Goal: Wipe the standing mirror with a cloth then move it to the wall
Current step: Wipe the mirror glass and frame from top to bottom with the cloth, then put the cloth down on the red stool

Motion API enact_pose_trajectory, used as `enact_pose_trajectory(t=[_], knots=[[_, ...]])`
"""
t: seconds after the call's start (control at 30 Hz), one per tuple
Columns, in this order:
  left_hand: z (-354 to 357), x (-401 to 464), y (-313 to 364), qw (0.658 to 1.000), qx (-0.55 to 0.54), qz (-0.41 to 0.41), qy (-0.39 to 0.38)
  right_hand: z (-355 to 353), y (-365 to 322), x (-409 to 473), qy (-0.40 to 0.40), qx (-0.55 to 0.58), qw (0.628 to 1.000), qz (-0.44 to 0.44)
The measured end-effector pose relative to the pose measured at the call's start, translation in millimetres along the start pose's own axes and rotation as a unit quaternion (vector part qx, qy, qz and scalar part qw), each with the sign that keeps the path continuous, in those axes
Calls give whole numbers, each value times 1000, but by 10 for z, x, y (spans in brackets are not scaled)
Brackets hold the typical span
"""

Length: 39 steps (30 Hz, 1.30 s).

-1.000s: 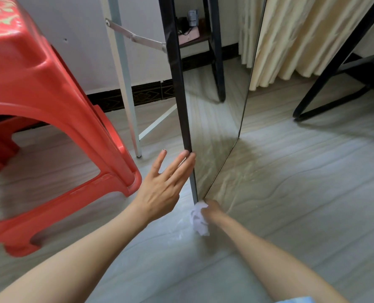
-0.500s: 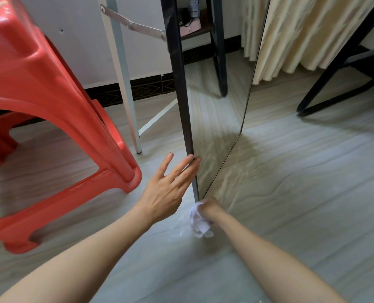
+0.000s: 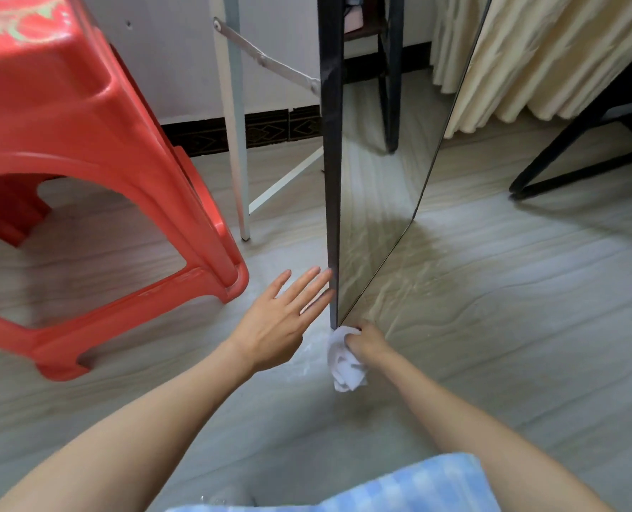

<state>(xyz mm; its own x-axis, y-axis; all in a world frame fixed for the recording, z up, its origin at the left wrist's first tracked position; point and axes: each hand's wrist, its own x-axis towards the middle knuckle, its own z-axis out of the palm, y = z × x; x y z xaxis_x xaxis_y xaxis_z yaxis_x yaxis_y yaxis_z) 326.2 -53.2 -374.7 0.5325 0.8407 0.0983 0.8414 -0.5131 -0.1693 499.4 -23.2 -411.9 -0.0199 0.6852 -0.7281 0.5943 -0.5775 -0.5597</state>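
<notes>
The standing mirror (image 3: pixel 377 201) stands on the floor with its black edge toward me and its glass facing right, reflecting the floor and curtain. Its white back leg (image 3: pixel 236 116) and metal brace stand to the left. My right hand (image 3: pixel 368 343) grips a crumpled white cloth (image 3: pixel 344 367) pressed at the mirror's bottom near corner. My left hand (image 3: pixel 281 319) is flat with fingers spread, its fingertips touching the black edge just above that corner.
A red plastic stool (image 3: pixel 85 171) stands close on the left, a leg near the mirror's back leg. The white wall with dark skirting (image 3: pixel 270 127) runs behind. Cream curtains (image 3: pixel 551 57) and a black furniture frame (image 3: pixel 580 142) are at the right.
My right hand with the cloth has stayed at the mirror's bottom corner, shifting slightly. My left hand keeps resting on the black edge. The camera has moved a little closer.
</notes>
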Motion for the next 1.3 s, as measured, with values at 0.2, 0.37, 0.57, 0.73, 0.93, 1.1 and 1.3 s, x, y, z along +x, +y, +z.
enact_pose_trajectory(t=[0.2, 0.37, 0.57, 0.73, 0.93, 1.1, 1.3], knots=[[-814, -373, -157, 980, -115, -136, -94, -118, -591, -740, -22, -39, 999, 2], [-1693, -624, -486, 947, -168, -261, -86, -85, -1422, -1476, -23, -78, 994, -67], [-2733, -945, -1133, 757, -383, -529, -30, 32, -2736, -2433, -47, -74, 985, -147], [-3418, -1232, -1799, 586, -506, -633, -25, 211, -3717, -3008, -91, -52, 971, -215], [-3908, -1496, -2480, 529, -593, -606, 29, 455, -4688, -3444, -184, -62, 944, -266], [-3935, -1649, -2837, 496, -553, -667, 67, 748, -5169, -3228, -112, -39, 956, -268], [-3893, -1733, -3053, 579, -475, -663, -15, 968, -5295, -2886, -111, -233, 943, -211]])
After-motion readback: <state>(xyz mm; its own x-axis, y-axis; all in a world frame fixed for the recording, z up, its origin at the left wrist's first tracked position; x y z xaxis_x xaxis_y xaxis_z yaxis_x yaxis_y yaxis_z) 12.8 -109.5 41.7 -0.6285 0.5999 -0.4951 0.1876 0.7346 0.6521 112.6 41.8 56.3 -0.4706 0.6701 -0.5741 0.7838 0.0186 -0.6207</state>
